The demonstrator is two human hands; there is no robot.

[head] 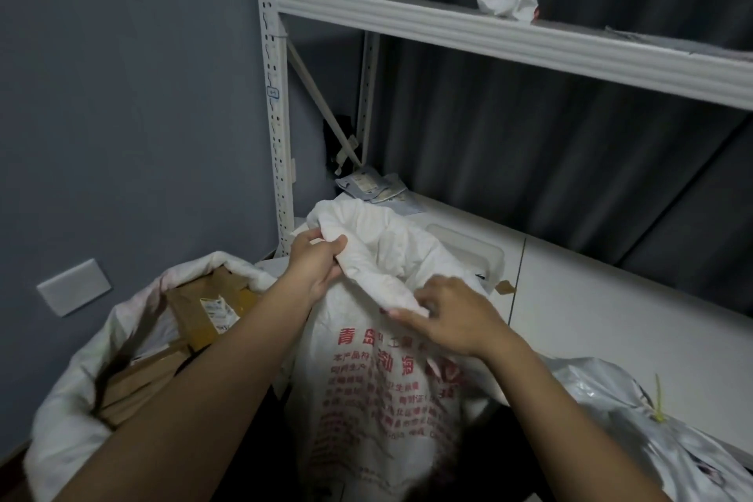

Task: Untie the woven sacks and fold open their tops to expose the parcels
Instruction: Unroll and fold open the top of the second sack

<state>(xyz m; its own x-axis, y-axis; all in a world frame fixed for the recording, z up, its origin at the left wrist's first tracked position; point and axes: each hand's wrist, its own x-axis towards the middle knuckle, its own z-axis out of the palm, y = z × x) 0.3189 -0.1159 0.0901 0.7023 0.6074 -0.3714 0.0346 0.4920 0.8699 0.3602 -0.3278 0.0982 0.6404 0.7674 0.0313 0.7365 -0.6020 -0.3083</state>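
- We found a white woven sack with red print standing upright in the near middle of the scene, its gathered top rising toward the far side.
- Our left hand had its fingers curled round a bunch of the sack's top cloth on the far left side, gripping it.
- Our right hand lay nearer and to the right, its fingertips pinching a fold of the same top cloth.
- We could not tell whether a tie remained on this sack; the cloth hid it.
- To the left an opened sack sat with its top spread wide, showing brown cardboard parcels inside, one bearing a white label.
- At the near right lay a greyish plastic sack, closed with a yellow tie.
- Beyond the sacks ran a white surface, with grey flat packets at its far left corner.
- Above it a white metal shelf carried a crumpled white wad.
- A grey wall plate sat on the left wall.
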